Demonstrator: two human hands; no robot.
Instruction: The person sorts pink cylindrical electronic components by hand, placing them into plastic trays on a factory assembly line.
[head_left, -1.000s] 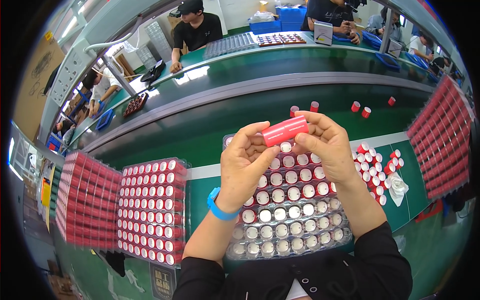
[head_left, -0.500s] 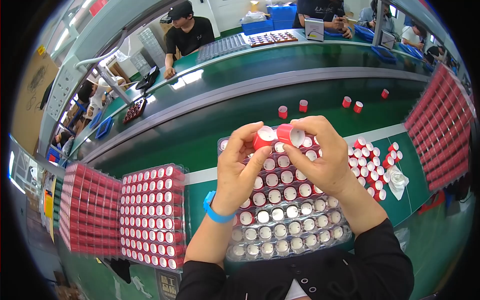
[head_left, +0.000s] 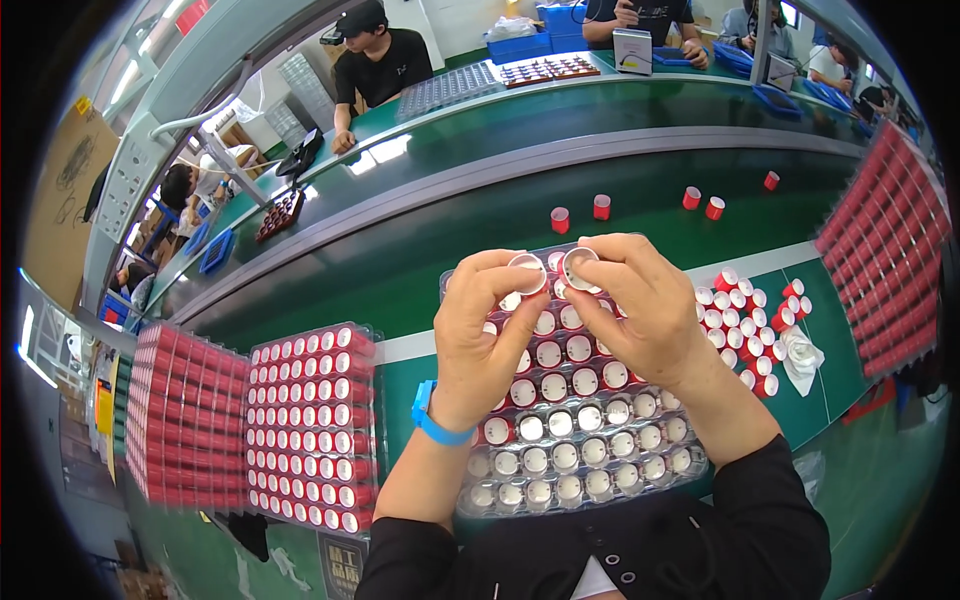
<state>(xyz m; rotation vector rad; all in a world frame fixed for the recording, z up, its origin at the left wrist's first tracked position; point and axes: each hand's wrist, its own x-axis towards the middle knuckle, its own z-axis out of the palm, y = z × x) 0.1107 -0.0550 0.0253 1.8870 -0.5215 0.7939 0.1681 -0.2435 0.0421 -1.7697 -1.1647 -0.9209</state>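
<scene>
Above a clear plastic tray [head_left: 692, 478], I hold two small red cups with white insides side by side. My left hand [head_left: 472, 325] pinches the left cup [head_left: 530, 268] between thumb and fingers. The right cup [head_left: 581, 272] is gripped by my right hand [head_left: 645, 325], with fingertips at its rim. Both round ends face up towards me, and a narrow gap separates them. Below, rows of red-sided cups fill the tray's upper part. In its nearer rows, round white pieces show without clear red sides. My hands hide part of the tray.
Loose red cups [head_left: 742, 322] cluster at right beside a crumpled white tissue [head_left: 802, 362]. Several more [head_left: 601, 207] stand on the green belt [head_left: 440, 230] ahead. Filled trays [head_left: 312, 430] are stacked at left, another stack [head_left: 890, 250] at far right. A co-worker [head_left: 375, 65] sits opposite.
Both cups have turned in my fingers, so their round ends now face me more fully. They were close together, end to side, and now sit slightly apart.
</scene>
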